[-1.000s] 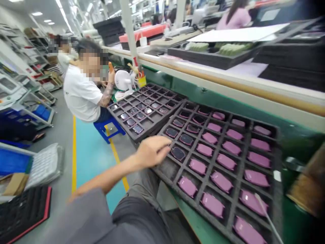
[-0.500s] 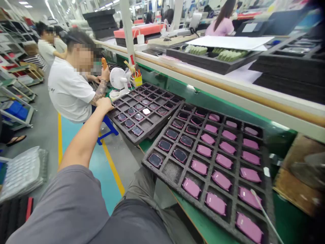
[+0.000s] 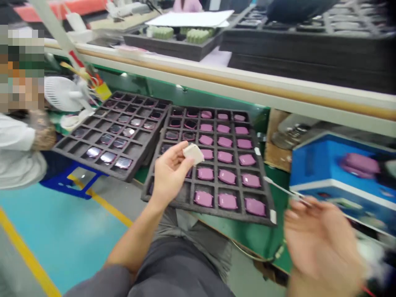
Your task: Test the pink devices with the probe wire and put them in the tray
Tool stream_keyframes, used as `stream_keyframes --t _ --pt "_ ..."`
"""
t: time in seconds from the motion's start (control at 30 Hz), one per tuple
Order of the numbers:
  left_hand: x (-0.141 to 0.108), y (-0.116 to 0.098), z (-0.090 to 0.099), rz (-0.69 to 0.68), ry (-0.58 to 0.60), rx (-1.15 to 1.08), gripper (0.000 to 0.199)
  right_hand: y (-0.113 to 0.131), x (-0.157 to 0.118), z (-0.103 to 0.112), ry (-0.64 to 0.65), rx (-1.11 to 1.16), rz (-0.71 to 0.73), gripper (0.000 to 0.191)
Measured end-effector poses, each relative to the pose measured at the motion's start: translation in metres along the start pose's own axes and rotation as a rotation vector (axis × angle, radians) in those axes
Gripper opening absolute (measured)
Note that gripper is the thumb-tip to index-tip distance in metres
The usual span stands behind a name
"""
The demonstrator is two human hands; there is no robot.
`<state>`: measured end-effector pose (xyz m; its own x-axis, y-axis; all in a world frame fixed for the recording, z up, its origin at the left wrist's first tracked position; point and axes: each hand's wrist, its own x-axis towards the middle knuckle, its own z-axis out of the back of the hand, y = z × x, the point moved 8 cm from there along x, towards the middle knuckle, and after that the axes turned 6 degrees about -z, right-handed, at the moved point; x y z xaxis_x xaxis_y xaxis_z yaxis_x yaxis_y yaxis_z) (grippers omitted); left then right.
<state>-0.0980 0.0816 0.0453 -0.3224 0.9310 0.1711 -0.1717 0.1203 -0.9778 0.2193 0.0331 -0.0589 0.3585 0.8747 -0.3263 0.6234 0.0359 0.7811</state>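
My left hand [image 3: 171, 171] pinches a small pale, rounded-square piece [image 3: 194, 154] between thumb and fingers, above a black foam tray [image 3: 181, 194] of purple watch-shaped cases [image 3: 205, 174]. Dark-faced pieces lie in that tray's left columns, partly behind the hand. At the lower right, blurred by motion, my right hand [image 3: 321, 239] has its fingertips curled on a white cable [image 3: 280, 187] near the tray's right edge. Further left, a second foam tray [image 3: 123, 175] holds dark-faced pieces, with several compartments bare.
A blue box-like fixture [image 3: 328, 165] with a purple piece on it stands at the right. A white fan [image 3: 60, 94] and another person's tattooed arm [image 3: 43, 130] are at the left. A shelf edge [image 3: 216, 76] runs across behind the trays.
The view has swung right. My left hand has come from the left tray's far edge to above the right tray, now holding the pale piece. My right hand and the blue fixture have come into view.
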Motion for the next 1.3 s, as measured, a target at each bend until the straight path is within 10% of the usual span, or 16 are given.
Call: stream_keyframes --t 0.1,0.27,1.3 --pt "-0.027 0.03 -0.058 0.161 0.096 -0.132 0.04 -0.019 0.005 -0.023 0.079 -0.034 0.033 0.013" --pt "-0.039 0.053 -0.088 0.264 0.137 -0.188 0.036 -0.032 0.005 -0.048 0.082 -0.053 0.123 0.011" --pt "-0.047 0.054 -0.101 0.203 0.22 -0.007 0.039 -0.042 0.008 -0.045 0.088 -0.193 0.141 0.011"
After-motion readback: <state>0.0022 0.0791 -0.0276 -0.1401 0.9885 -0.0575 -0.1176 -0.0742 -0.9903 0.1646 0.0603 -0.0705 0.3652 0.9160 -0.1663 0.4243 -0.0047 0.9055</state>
